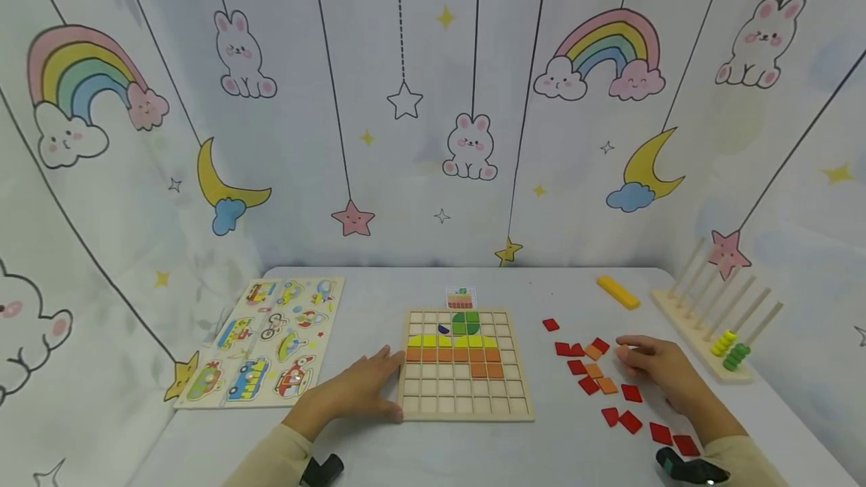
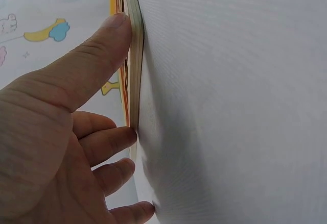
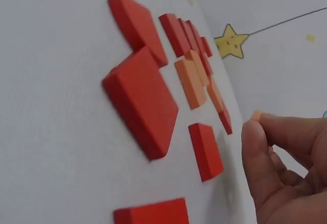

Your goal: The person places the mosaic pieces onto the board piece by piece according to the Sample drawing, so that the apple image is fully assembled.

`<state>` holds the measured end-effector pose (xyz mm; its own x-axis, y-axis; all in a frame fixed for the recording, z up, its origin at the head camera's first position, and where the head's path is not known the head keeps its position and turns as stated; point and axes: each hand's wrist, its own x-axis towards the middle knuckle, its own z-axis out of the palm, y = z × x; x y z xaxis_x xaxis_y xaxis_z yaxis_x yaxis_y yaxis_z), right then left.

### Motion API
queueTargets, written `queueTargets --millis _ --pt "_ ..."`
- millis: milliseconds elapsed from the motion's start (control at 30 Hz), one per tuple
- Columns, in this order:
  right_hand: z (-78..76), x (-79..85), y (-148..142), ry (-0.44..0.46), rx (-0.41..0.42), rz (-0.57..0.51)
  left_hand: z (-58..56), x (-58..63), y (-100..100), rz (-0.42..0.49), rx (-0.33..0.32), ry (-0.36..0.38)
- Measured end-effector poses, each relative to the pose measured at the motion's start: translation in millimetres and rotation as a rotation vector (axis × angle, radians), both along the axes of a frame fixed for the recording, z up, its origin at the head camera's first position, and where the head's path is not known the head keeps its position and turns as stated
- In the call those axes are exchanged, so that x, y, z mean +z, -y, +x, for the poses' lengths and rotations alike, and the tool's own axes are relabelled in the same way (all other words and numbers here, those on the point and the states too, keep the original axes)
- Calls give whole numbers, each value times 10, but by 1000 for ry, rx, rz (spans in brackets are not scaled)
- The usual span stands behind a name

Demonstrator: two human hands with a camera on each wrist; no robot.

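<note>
A wooden grid board (image 1: 433,406) lies on the table in the head view. Yellow and orange tiles (image 1: 436,355) fill cells in its middle rows, with green pieces (image 1: 465,323) and a small dark blue piece (image 1: 443,329) above. My left hand (image 1: 358,389) touches the board's left edge, fingers and thumb spread; the left wrist view shows the thumb (image 2: 97,55) against the board's side. To the right of the board, my right hand (image 1: 659,370) pinches a small orange tile (image 3: 256,115) between thumb and finger, mostly hidden. Loose red tiles (image 1: 631,421) and orange tiles (image 1: 607,385) lie beside it.
A small picture card (image 1: 461,297) sits behind the board. At the left lies a vehicle puzzle board (image 1: 271,337). A yellow bar (image 1: 618,292) and a peg stand (image 1: 704,337) with yellow and green beads are at the back right. A patterned curtain (image 1: 419,194) hangs behind the table.
</note>
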<state>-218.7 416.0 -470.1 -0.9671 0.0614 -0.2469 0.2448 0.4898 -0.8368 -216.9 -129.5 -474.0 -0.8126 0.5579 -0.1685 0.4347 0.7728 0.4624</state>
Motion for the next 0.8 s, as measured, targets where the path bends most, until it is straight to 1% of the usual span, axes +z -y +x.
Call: queueTargets --millis 67,133,200,300,367,433,500,533,633,667,733,800 --pt "-15 -3 8 17 -32 -128 -1 -1 0 -6 2 -2" --pt "-43 -13 43 19 -35 -261 -4 1 -2 -7 1 -6" --pt "-74 -17 138 11 -30 -383 -5 0 0 -10 2 -8" --pt "-130 -12 379 -18 32 -466 1 4 2 -7 5 -7" --pt "-171 -6 620 -38 68 -460 8 3 4 -5 9 -4" --pt "-218 -8 909 -47 106 -419 17 9 4 -2 12 -1" --pt "-259 -23 1235 -46 140 -344 16 12 3 -3 11 -3" --pt "-269 -30 1397 -48 174 -293 16 15 2 -4 12 -3" --pt "-276 -60 1850 -75 310 -81 14 25 1 -8 12 -5" --pt "-270 -75 1973 -110 369 -10 12 30 0 -7 12 -3" --pt "-247 -106 2170 -182 457 126 12 40 -5 2 10 2" --pt "-222 -142 2301 -255 507 232 12 46 -10 10 5 4"
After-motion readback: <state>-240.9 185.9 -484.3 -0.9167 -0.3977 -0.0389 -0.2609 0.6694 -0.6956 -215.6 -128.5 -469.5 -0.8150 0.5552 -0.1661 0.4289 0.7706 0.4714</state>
